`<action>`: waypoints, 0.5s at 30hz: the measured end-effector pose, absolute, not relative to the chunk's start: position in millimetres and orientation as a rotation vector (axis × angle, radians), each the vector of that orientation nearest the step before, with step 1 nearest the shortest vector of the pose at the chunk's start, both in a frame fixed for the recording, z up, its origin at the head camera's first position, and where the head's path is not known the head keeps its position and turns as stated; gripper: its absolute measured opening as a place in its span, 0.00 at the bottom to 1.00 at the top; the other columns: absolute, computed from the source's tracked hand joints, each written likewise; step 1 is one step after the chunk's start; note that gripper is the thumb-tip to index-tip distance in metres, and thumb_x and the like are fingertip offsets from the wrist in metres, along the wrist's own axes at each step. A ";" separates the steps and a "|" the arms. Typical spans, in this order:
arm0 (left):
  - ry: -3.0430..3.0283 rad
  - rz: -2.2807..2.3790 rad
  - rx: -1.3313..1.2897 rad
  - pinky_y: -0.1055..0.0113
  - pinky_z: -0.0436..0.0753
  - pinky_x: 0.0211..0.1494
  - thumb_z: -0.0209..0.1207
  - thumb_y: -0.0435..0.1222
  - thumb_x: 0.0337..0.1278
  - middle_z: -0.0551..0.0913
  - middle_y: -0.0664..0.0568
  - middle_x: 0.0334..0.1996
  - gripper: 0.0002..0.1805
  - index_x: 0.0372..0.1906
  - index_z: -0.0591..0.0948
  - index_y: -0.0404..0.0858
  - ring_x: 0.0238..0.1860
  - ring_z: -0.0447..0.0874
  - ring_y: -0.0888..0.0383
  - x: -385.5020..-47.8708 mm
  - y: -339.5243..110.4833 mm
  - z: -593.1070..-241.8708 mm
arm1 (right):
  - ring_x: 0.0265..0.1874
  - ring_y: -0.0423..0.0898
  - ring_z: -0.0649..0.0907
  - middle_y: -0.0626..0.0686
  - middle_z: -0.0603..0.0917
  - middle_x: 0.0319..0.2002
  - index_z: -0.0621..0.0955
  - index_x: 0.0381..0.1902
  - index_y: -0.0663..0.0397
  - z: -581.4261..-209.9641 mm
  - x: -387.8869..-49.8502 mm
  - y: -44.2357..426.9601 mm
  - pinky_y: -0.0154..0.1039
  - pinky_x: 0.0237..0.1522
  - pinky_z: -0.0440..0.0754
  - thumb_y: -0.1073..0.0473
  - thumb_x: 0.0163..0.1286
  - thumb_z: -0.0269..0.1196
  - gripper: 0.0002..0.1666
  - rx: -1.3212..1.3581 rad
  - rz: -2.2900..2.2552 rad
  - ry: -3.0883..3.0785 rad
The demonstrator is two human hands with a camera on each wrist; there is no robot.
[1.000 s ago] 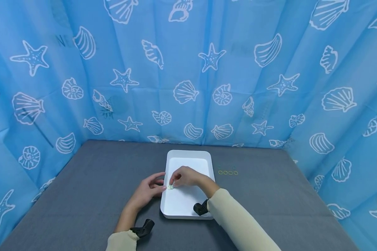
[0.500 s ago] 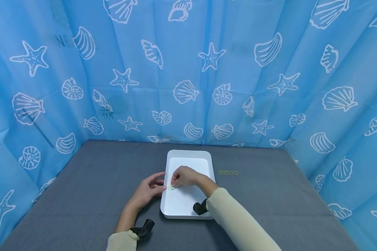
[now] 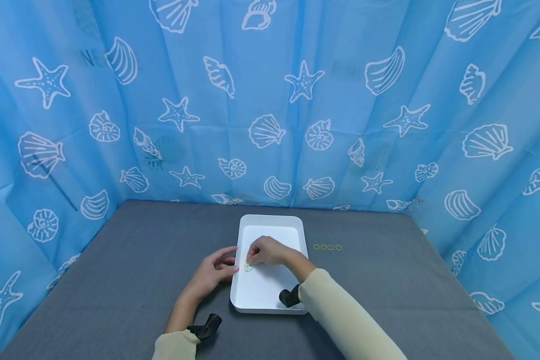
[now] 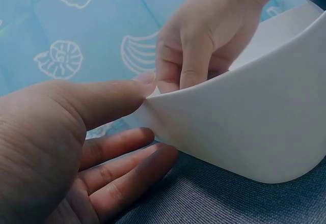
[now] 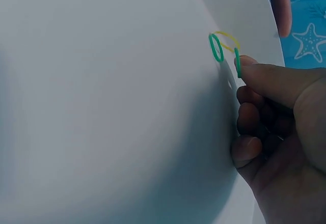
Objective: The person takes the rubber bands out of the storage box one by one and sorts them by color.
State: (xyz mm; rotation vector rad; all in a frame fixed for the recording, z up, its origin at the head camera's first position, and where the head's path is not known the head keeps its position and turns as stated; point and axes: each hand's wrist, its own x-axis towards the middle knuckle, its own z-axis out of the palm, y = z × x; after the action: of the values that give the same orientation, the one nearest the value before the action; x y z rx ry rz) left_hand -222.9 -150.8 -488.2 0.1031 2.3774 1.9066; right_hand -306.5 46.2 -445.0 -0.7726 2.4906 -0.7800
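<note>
Inside the white tray (image 3: 270,295), near its left wall, my right hand (image 3: 267,251) pinches a green ring (image 5: 238,63) between thumb and index finger. Beside it in the right wrist view, another green ring (image 5: 216,48) and a yellow ring (image 5: 232,37) lie against each other in the tray. My left hand (image 3: 213,272) is at the tray's left side; in the left wrist view its thumb (image 4: 114,99) touches the rim (image 4: 214,81), with the other fingers loosely extended below, outside the wall.
Right of the tray, a row of several yellow rings (image 3: 327,247) lies on the grey tabletop (image 3: 387,280), with faint green rings (image 3: 335,239) just behind. A blue curtain (image 3: 297,110) with white shells hangs at the back and sides.
My right hand has shifted very slightly to the right inside the tray, and the rings by its fingertips now sit closer together. My left hand has stayed put.
</note>
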 end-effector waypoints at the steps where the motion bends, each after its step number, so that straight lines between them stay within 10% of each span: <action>1: 2.378 1.906 0.100 0.57 0.83 0.46 0.66 0.36 0.58 0.80 0.45 0.53 0.29 0.66 0.74 0.45 0.43 0.82 0.53 -222.9 -150.8 -488.2 | 0.28 0.40 0.76 0.44 0.81 0.25 0.84 0.27 0.48 -444.7 -306.3 46.8 0.33 0.34 0.73 0.62 0.66 0.66 0.07 -0.771 -0.785 2.498; 15: 2.387 1.901 0.083 0.57 0.83 0.46 0.67 0.38 0.58 0.80 0.46 0.52 0.29 0.66 0.74 0.46 0.43 0.82 0.53 -221.5 -149.3 -485.9 | 0.29 0.42 0.76 0.45 0.80 0.27 0.84 0.30 0.53 -429.6 -313.3 70.8 0.35 0.33 0.75 0.63 0.67 0.64 0.05 -0.745 -0.969 2.619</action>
State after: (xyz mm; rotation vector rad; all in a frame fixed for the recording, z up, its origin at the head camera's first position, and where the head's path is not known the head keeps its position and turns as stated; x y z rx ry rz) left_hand -221.5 -149.3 -485.9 0.0833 2.3874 1.9011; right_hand -313.3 70.8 -429.6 -0.7446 2.6186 -0.9691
